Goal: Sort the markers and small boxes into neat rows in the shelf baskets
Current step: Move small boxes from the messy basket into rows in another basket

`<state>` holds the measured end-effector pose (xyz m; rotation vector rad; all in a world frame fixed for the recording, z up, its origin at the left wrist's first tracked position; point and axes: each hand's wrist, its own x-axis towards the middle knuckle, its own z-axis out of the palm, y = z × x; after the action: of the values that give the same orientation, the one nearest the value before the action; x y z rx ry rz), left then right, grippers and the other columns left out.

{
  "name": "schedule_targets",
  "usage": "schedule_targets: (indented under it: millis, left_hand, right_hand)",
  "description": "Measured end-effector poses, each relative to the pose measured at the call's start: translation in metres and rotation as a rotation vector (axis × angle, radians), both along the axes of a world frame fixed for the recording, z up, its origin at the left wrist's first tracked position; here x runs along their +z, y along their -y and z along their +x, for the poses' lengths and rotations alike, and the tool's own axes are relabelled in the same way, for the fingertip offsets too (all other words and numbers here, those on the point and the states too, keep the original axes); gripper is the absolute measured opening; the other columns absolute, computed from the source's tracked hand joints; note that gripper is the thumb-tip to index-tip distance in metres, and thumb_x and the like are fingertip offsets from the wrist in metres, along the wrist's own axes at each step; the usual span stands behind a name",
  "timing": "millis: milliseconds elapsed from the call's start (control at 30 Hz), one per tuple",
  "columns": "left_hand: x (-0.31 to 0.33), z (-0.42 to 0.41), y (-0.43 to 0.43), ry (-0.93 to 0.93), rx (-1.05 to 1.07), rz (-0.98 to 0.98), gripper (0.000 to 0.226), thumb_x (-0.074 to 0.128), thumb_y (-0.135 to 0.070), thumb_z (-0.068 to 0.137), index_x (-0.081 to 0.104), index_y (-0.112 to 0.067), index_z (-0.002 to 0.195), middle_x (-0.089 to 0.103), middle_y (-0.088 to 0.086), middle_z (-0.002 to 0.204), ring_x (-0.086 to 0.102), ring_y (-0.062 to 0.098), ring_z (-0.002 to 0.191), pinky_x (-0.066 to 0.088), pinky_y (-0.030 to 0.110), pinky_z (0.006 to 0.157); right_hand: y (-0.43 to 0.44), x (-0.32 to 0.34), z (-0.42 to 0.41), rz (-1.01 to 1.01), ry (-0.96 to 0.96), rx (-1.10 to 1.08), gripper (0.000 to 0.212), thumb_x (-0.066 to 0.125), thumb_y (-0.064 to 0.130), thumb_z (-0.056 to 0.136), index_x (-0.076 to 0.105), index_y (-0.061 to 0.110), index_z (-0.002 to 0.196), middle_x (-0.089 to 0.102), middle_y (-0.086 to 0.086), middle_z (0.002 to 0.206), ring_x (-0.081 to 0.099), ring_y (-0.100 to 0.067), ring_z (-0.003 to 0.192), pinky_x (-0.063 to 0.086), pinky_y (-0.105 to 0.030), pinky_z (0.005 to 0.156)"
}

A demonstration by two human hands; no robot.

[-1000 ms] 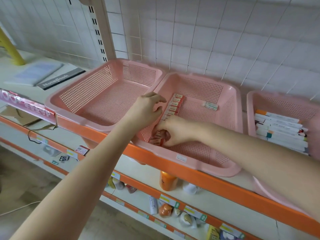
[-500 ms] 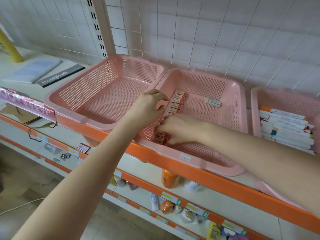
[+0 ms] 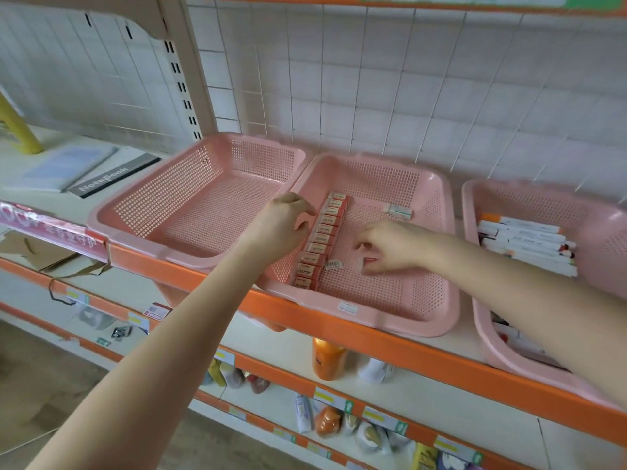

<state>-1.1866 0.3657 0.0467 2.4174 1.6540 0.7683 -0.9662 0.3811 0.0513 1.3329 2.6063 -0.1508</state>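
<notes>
— Right hand (image 3: 390, 247): what is it doing?

— Pinching a red box (image 3: 370, 262) between thumb and fingertips, low over the floor of the middle basket (image 3: 407, 320). It is near the centre and apart from the row (image 3: 322, 239).

— And the left hand (image 3: 288, 220)?

— Its fingers are curled at that basket's left rim, just beside the row. Whether it grips the rim or only rests there, I cannot tell.

— Where are the other boxes?

— The row runs along the left wall from front to back, with the boxes packed side against side. One loose box (image 3: 334, 264) lies just beside the row's near end. A white box (image 3: 398, 211) sits alone toward the back right. The markers (image 3: 526, 240) lie stacked in the right basket (image 3: 470, 212).

— How will the red box handle?

— Light, I'd judge, and fairly stiff. It looks like thin card, though, so a hard squeeze could dent it, and its smooth faces might slip from a fingertip pinch. I'd take it across its two long sides, which leaves the ends free to slide in against a neighbour.

— Any risk?

— The row is packed close, so a careless nudge could push several boxes askew. The mesh floor might also catch a corner. Lifting the box and setting it down looks safer than dragging it.
</notes>
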Motion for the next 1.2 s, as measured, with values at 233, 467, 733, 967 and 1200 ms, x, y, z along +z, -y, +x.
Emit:
schedule_targets:
  millis: [233,467,733,967,1200]
  left_hand:
    - [0.004,0.002,0.002,-0.036,-0.006,-0.035,0.028,0.056,-0.009,0.086,0.066,-0.013,0.112,0.059,0.004,0.119,0.054,0.020,0.111,0.044,0.032,0.094]
    - [0.017,0.014,0.019,-0.065,-0.136,-0.041,0.036,0.065,-0.019,0.085,0.060,-0.023,0.121,0.057,-0.008,0.120,0.053,0.007,0.103,0.042,0.019,0.083]
    - [0.021,0.029,0.026,0.146,-0.128,0.089,0.019,0.066,-0.017,0.087,0.065,-0.007,0.104,0.065,-0.003,0.095,0.055,0.000,0.073,0.045,0.011,0.068]
    - [0.021,0.034,0.024,0.281,-0.133,-0.026,0.026,0.070,-0.018,0.083,0.065,-0.014,0.109,0.069,-0.003,0.090,0.062,0.001,0.075,0.043,0.000,0.069]
    - [0.016,0.040,0.019,0.189,-0.079,0.007,0.031,0.069,-0.021,0.085,0.065,-0.014,0.115,0.071,0.000,0.096,0.064,0.009,0.082,0.052,0.022,0.078]
  right_hand:
    - [0.010,-0.010,0.000,-0.073,-0.089,-0.075,0.038,0.069,0.028,0.083,0.061,0.013,0.117,0.062,0.001,0.098,0.058,-0.016,0.091,0.046,-0.026,0.076]
    - [0.016,0.013,-0.007,-0.026,-0.739,-0.258,0.035,0.072,0.022,0.081,0.064,0.015,0.114,0.063,0.009,0.097,0.058,-0.002,0.087,0.040,0.000,0.070]
    - [0.027,0.020,-0.001,-0.133,-0.958,-0.267,0.026,0.066,0.022,0.088,0.049,0.020,0.107,0.063,0.014,0.094,0.062,0.002,0.086,0.047,-0.009,0.076]
    - [0.022,0.021,0.005,-0.169,-1.112,-0.285,0.011,0.057,0.010,0.093,0.054,0.019,0.099,0.064,0.004,0.096,0.069,-0.012,0.072,0.056,-0.021,0.067]
    - [0.014,0.014,0.009,0.004,-0.918,-0.204,0.041,0.077,0.018,0.076,0.066,0.017,0.115,0.061,0.009,0.102,0.062,-0.006,0.090,0.047,-0.008,0.082]
